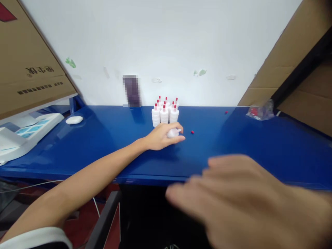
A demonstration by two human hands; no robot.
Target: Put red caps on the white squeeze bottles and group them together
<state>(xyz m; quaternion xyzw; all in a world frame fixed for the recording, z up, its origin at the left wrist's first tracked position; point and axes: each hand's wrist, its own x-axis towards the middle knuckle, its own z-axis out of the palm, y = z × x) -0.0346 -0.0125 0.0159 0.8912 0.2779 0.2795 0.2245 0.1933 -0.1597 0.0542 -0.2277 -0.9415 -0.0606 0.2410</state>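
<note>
My left hand (162, 136) is wrapped round a white squeeze bottle (173, 133) on the blue table; its bare nozzle points right and carries no red cap. Just behind that hand stand several white squeeze bottles (164, 116) with red tips, grouped closely together. A small red cap (192, 132) lies a little to the right of the held bottle. My right hand (233, 197) is large and blurred in the foreground, in front of the table's near edge, away from the bottles. Motion smears its fingers, so whether it holds anything is not visible.
Another red cap (226, 112) lies farther right, near a clear plastic bag (260, 110) with red pieces inside. A white oval object (74, 120) and a white device (33, 133) are at the left. Cardboard (33, 62) flanks the blue table (111, 152). A chair armrest (105, 221) is below.
</note>
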